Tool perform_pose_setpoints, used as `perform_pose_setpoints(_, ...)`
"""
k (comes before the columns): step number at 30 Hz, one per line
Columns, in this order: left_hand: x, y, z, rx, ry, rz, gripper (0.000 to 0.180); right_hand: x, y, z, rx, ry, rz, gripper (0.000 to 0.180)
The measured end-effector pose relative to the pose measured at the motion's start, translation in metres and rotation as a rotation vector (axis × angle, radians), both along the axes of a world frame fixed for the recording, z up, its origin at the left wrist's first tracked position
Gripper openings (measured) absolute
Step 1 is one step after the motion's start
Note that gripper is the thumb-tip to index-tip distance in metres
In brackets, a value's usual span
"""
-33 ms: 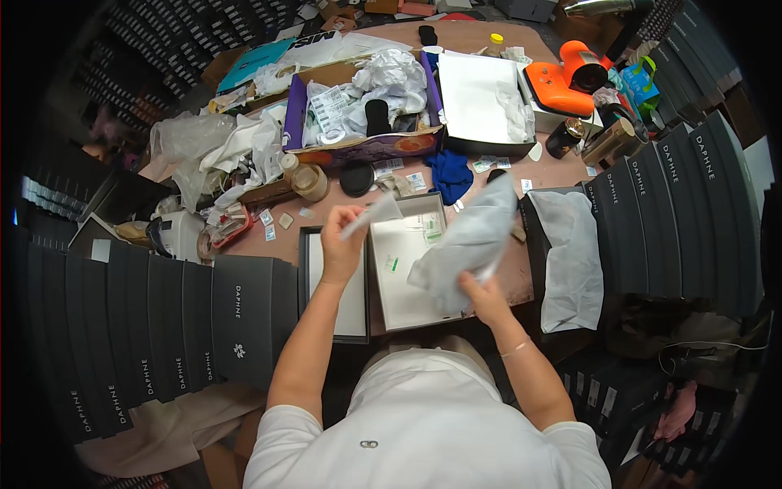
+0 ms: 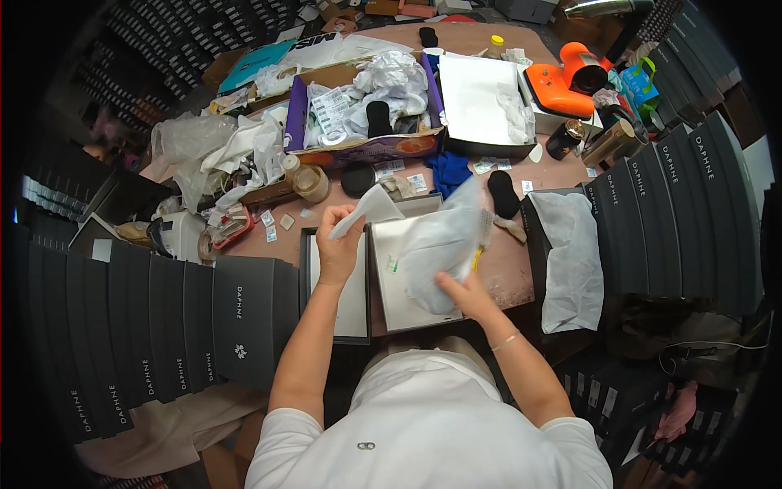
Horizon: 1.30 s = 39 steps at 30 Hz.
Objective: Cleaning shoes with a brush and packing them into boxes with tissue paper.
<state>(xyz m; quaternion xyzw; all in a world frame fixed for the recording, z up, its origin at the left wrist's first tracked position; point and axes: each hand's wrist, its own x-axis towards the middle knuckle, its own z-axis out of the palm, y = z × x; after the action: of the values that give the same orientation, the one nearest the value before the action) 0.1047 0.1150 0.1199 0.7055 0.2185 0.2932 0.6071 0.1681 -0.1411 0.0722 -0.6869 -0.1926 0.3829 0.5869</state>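
Note:
My left hand [image 2: 340,248] is closed on a sheet of white paper [image 2: 371,205], raised above the left side of an open box. My right hand [image 2: 466,295] grips a pale, translucent pouch [image 2: 440,248], smeared by motion; whatever it contains cannot be made out. The pouch hangs over the right half of the open grey box with a white inside [image 2: 387,297] and hides much of it. Just left of that box lies its grey lid or another shallow tray [image 2: 353,314], partly behind my left forearm.
Stacked dark grey boxes stand at left [image 2: 252,318] and right [image 2: 635,228]. A white pouch [image 2: 573,261] lies on a box at right. Farther back are a purple carton [image 2: 366,147] of crumpled paper, an orange device [image 2: 562,90], a black oval pad [image 2: 503,194] and a blue cloth [image 2: 450,173].
My right hand and the pouch have moved left over the box, uncovering the black pad and something yellow. The paper in my left hand shows broader, its face turned more toward view.

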Motion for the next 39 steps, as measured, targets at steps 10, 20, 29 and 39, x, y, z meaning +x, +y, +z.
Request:
perform_pose_setpoints(10, 0.0, -0.062, -0.073, 0.976, 0.212, -0.498, 0.018, -0.063, 0.027, -0.008, -0.433, -0.898, 0.462, 0.061)
perform_pose_setpoints(20, 0.022, -0.052, -0.102, 0.81, 0.443, -0.92, 0.028, -0.065, -0.001, -0.046, -0.57, -0.698, 0.404, 0.067)
perform_pose_setpoints(29, 0.037, -0.097, -0.074, 0.568, 0.242, -0.723, 0.02, -0.035, -0.228, 0.048, -1.029, -1.041, -0.598, 0.072)
perform_pose_setpoints(39, 0.13, -0.269, -0.116, -1.06, 0.775, -0.765, 0.061, 0.033, -0.244, 0.048, -0.307, -0.576, -0.823, 0.033)
